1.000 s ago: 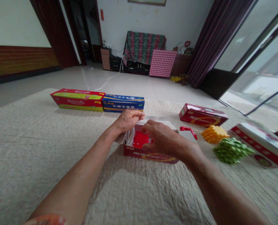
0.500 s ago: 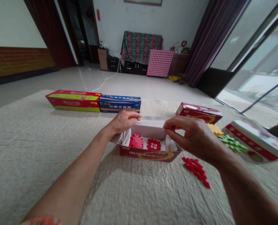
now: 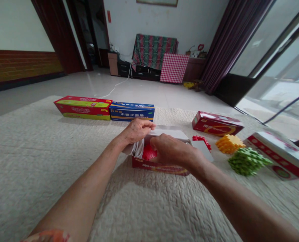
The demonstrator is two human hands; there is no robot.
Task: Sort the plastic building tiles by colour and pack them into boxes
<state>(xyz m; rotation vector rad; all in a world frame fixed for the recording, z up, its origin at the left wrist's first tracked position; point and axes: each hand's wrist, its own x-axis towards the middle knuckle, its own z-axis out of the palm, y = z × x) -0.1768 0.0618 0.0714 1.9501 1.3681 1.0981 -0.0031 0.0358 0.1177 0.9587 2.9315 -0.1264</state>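
An open dark-red cardboard box (image 3: 161,168) with a white inside stands on the quilted cover. At its left back corner, the fingers of my left hand (image 3: 136,130) are closed together over the box edge beside the raised flap. My right hand (image 3: 171,148) reaches down into the box with curled fingers; their tips are partly hidden. A red plastic interlocking piece (image 3: 148,153) lies in the box, right by those fingers. White lining (image 3: 139,148) shows at the left end. The right half of the box inside is hidden by my right hand.
Yellow pieces (image 3: 230,144), green pieces (image 3: 249,161) and red pieces (image 3: 202,140) lie to the right. Near them stand a dark-red box (image 3: 217,123) and a white-and-red box (image 3: 277,154). A red-and-green box (image 3: 82,107) and a blue box (image 3: 131,111) stand behind, left.
My right hand has moved left and down from the raised flap into the box, now covering the red window-shaped piece's place. My left hand stays at the corner. The view has shifted slightly.
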